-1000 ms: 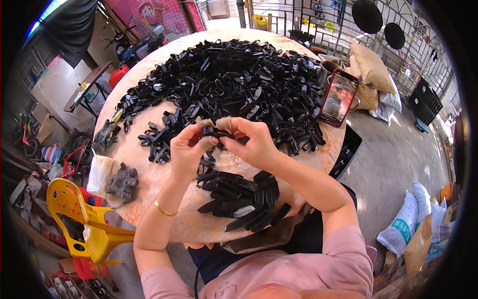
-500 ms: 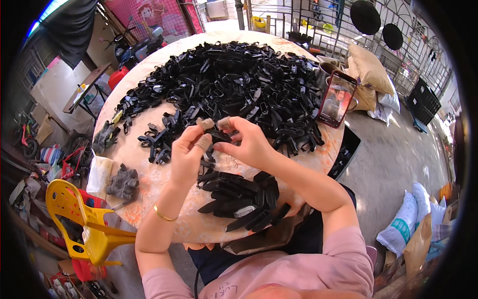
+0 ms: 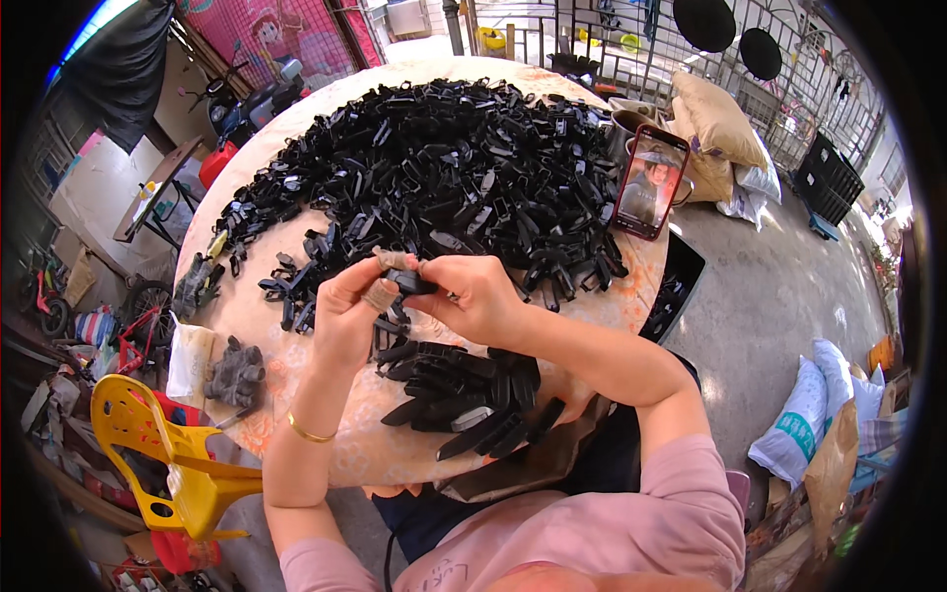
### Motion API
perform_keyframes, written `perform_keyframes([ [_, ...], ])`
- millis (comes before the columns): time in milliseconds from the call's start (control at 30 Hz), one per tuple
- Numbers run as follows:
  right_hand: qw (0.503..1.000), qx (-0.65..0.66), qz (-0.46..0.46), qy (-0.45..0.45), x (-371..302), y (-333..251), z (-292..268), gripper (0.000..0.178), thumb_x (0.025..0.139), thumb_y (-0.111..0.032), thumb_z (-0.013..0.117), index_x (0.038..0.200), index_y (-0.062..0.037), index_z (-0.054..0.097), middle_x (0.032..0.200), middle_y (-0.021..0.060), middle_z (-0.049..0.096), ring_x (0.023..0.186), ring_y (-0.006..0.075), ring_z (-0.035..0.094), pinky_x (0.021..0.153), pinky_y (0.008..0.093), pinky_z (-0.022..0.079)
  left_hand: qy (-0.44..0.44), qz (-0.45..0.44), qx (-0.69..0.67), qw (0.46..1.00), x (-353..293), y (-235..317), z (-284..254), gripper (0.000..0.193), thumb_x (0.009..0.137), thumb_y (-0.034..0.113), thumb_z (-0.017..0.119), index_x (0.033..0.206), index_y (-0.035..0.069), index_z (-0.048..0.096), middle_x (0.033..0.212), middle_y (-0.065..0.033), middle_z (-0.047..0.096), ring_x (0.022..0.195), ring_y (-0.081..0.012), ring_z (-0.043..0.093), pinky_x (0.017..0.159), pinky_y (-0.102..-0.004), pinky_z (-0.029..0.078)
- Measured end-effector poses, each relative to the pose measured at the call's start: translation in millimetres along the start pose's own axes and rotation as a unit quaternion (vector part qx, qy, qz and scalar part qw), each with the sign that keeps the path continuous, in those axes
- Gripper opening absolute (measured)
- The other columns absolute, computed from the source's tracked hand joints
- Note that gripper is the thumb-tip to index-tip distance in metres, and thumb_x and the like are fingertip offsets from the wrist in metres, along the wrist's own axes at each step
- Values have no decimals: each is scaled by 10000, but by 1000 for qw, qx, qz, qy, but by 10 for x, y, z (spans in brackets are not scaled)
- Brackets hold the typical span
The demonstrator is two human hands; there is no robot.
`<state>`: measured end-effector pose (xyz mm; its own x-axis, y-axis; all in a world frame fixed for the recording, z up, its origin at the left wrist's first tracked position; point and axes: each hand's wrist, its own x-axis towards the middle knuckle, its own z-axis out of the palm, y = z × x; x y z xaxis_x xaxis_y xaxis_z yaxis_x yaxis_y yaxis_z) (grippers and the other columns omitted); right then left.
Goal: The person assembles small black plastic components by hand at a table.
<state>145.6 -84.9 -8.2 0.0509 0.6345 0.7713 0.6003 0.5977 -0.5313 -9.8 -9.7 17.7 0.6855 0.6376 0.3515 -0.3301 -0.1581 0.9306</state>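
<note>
watching remotely, i see left hand (image 3: 345, 306) and right hand (image 3: 481, 298) both pinching one black plastic piece (image 3: 412, 284) above the table (image 3: 247, 286), drawn closer together than half a second ago; piece still being worked, i judge, not yet laid on the near pile (image 3: 449, 380).

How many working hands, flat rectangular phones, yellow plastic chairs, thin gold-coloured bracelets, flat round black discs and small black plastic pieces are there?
Left hand and right hand: 2
Flat rectangular phone: 1
Yellow plastic chair: 1
Thin gold-coloured bracelet: 1
Flat round black discs: 2
Small black plastic pieces: too many to count
Total, without the pieces: 7
</note>
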Motion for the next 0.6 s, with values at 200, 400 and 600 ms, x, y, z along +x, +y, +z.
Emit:
perform_keyframes([
  [200,974,0,139,-179,203,117,-348,363,668,-164,727,998,-68,611,857,106,617,725,266,604,639,331,493,-18,-19,145,989,14,259,45,220,822,-18,585,1041,-33,600,957,-69,637,833,-73,565,772,-210,455],
  [400,940,-232,-15,-249,-22,379,-48,189,706,-247,661,825,-104,627,799,55,578,816,247,562,688,356,483,-271,32,427,862,-177,257,267,241,706,130,727,887,33,601,783,-90,602,667,-191,583,627,-288,452],
  [600,926,-269,5,-265,-54,384,-4,85,712,-171,616,753,-97,620,841,84,553,832,262,565,692,367,478,-162,-9,327,931,16,38,79,131,800,107,647,860,-5,612,745,-36,616,663,-82,539,617,-245,450],
])
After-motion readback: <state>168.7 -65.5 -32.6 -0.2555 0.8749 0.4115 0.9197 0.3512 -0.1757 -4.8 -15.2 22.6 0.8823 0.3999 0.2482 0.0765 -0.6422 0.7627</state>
